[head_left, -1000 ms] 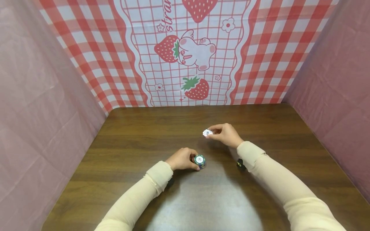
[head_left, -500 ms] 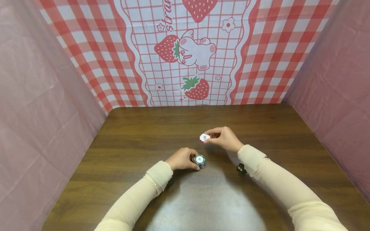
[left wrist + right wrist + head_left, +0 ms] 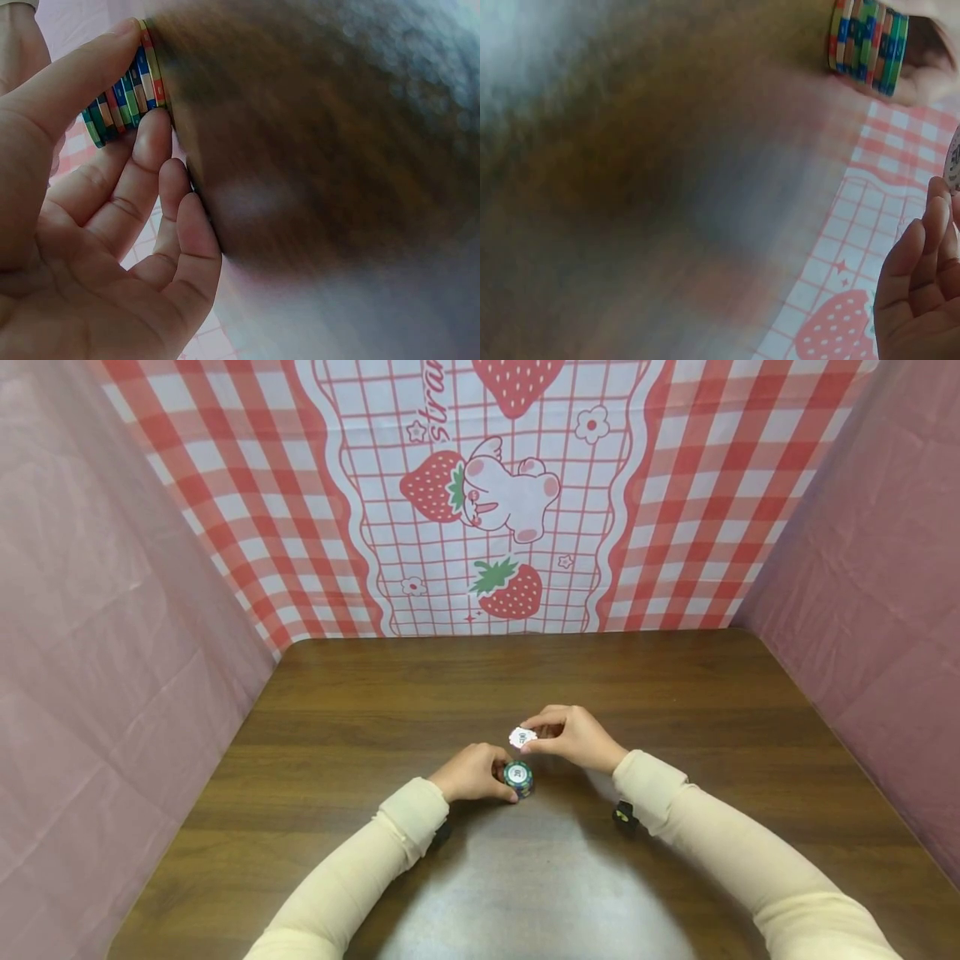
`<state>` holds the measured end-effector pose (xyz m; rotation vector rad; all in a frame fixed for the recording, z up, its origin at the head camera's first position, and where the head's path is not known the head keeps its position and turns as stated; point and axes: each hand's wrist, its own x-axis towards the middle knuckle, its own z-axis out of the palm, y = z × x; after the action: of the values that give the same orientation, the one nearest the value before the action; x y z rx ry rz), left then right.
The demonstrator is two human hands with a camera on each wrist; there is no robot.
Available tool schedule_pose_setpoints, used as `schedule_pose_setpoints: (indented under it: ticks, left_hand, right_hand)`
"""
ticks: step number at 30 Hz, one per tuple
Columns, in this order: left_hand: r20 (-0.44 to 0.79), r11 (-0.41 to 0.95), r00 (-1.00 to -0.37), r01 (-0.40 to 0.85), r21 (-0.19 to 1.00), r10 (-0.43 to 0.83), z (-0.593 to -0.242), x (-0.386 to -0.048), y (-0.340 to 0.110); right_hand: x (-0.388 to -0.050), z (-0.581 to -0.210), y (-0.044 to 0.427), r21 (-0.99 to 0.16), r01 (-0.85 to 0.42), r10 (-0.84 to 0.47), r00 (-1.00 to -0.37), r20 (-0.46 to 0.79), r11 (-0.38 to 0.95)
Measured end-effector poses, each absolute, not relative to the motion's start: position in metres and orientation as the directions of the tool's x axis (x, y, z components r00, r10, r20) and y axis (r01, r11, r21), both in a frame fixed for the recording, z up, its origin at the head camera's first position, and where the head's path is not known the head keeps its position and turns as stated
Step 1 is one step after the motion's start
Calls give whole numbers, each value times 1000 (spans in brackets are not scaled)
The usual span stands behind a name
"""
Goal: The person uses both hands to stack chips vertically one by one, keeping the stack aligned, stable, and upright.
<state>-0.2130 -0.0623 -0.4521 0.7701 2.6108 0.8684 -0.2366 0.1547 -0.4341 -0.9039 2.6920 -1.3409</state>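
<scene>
A short stack of poker chips [image 3: 518,775] stands on the table, with a green-rimmed chip on top. In the left wrist view the edges of the chip stack [image 3: 124,94] show several colours. My left hand [image 3: 474,772] grips the stack from its left side, thumb and fingers at its edges. Just behind and above the stack, my right hand [image 3: 576,739] pinches a white poker chip [image 3: 522,738] between thumb and fingers, apart from the stack. Only a sliver of the white chip [image 3: 953,161] appears in the right wrist view.
The brown wooden table [image 3: 360,693] reaches back to a red-and-white strawberry cloth [image 3: 510,493]. Pink cloth walls [image 3: 97,610] flank it on both sides. A dark wrist device [image 3: 624,815] hangs under the right sleeve.
My right hand has moved nearer and slightly left, bringing the white poker chip close to the stack. The left hand and the stack have stayed in place.
</scene>
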Motion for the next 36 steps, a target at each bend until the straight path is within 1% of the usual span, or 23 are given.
schedule_pose_setpoints:
  ticks: [4,13,20,36]
  left_hand:
    - [-101,677,-817,393,623,567,-453,-213,-62]
    - [-96,675,-815,402,619,572,-453,-213,-62]
    - [-106,668,-811,391,634,575,-451,-213,-62]
    - [-83,667,-811,412,621,579,-452,-213,-63]
  right_hand:
    - [-232,-435,152,-722,-499,-516,-826,228,480]
    - [-224,-440,150,-705,-526,-596,-782,182,475]
    - [-220,-440,151,-670,-569,-649,-742,169,476]
    - [-219,-443,147,-622,-591,-671,-728,138,514]
